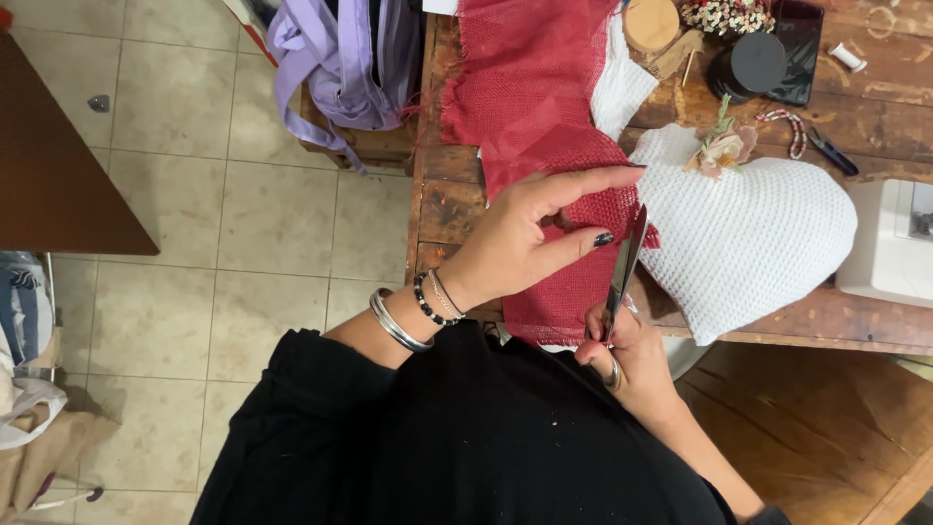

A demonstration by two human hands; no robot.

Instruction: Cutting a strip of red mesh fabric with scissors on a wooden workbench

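A long piece of red burlap fabric (530,87) lies across the wooden table (442,204) and hangs over its near edge. My left hand (530,233) pinches the red fabric between thumb and fingers near the edge. My right hand (632,355) grips the handles of a pair of scissors (625,267), whose blades point up along the right edge of the fabric. A white knitted heart-shaped cushion (748,233) with a small flower decoration (721,148) lies just right of the scissors.
A purple garment (340,58) hangs over a stool at the table's far left. A black round jar (753,63), a wooden disc (649,24), a beaded string (792,131) and a white sewing machine (889,243) stand on the table. The floor is tiled.
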